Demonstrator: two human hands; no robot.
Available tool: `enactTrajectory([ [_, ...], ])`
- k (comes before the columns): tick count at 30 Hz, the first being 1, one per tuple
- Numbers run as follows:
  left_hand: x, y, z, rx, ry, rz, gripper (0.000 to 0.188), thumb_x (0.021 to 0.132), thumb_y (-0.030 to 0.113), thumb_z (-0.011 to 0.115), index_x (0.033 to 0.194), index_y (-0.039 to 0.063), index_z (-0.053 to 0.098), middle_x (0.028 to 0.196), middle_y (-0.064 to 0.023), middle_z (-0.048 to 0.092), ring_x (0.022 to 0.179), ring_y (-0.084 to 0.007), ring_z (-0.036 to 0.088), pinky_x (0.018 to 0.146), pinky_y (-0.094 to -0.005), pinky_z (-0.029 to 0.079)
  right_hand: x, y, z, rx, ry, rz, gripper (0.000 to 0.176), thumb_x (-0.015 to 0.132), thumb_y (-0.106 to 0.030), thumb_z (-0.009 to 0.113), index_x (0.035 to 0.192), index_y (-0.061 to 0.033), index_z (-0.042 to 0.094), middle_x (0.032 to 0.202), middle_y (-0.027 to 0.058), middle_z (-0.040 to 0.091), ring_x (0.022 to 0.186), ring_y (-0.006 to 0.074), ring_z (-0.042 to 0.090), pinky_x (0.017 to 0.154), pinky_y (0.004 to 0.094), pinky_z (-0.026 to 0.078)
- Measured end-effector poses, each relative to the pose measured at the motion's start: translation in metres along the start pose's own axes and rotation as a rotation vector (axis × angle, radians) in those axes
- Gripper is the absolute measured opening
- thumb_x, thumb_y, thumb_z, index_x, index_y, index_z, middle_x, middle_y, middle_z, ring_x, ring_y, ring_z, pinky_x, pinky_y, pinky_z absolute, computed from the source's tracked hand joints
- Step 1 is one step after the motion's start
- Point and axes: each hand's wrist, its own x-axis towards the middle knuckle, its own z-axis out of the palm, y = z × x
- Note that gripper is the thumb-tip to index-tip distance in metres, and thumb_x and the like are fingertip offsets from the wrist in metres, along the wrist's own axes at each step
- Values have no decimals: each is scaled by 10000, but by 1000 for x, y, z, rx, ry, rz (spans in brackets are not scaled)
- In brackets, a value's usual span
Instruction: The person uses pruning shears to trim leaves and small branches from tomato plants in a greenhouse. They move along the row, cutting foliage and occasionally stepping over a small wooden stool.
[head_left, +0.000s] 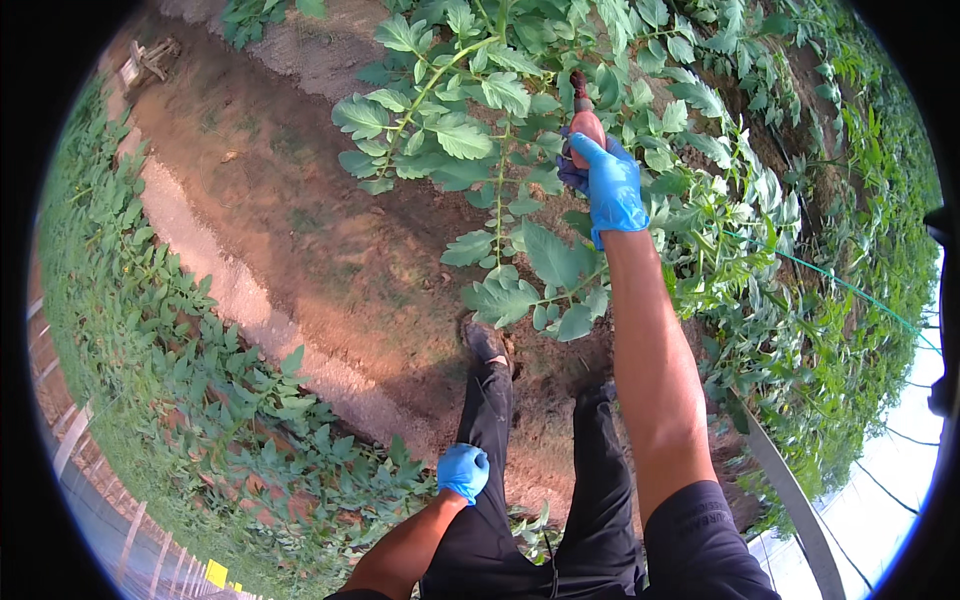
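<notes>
My right hand (611, 180), in a blue glove, is stretched out ahead among the leaves of a tomato plant (502, 90). It grips what looks like a small brush (587, 129) by its pinkish handle, thumb along the side. The brush's dark red tip (578, 82) points away from me, close to stems and leaves; whether it touches any of them I cannot tell. Also gloved in blue, my left hand (463, 472) rests as a fist on my left leg in black trousers (480, 525). Nothing shows in that fist.
A bare soil path (300, 217) runs between plant rows, with one row of tomato plants (270, 420) at left. A green string (840, 281) slants through the foliage at right. Below it stands a pale post (787, 495). A wooden object (148, 61) lies far left.
</notes>
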Motion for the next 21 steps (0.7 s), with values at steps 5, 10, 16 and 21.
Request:
enactTrajectory([
  [5, 3, 2, -7, -26, 5, 7, 135, 799, 232, 709, 744, 114, 747, 790, -132, 706, 762, -361, 671, 694, -494, 547, 4, 7, -6, -59, -64, 48, 302, 929, -172, 717, 1160, 16, 669, 922, 82, 693, 728, 185, 689, 663, 323, 606],
  [10, 3, 7, -10, 20, 1, 8, 139, 803, 236, 712, 755, 112, 752, 798, -128, 712, 772, -360, 673, 708, -496, 549, 10, 12, 0, -97, -99, 73, 344, 910, -191, 739, 1160, 33, 663, 923, 102, 691, 732, 189, 694, 658, 319, 607],
  [16, 3, 7, -10, 54, -32, 0, 138, 824, 243, 723, 777, 120, 765, 822, -107, 729, 799, -347, 686, 729, -484, 559, 19, 14, 0, -203, -107, 46, 390, 895, -191, 751, 1195, 41, 661, 925, 97, 693, 746, 191, 703, 663, 320, 611],
  [21, 9, 6, -14, 43, -42, -13, 149, 838, 243, 714, 798, 111, 771, 830, -124, 735, 795, -363, 693, 730, -488, 562, -1, 7, -10, -103, -2, -21, 417, 924, -196, 730, 1260, 32, 638, 988, 95, 695, 774, 186, 702, 707, 325, 614],
])
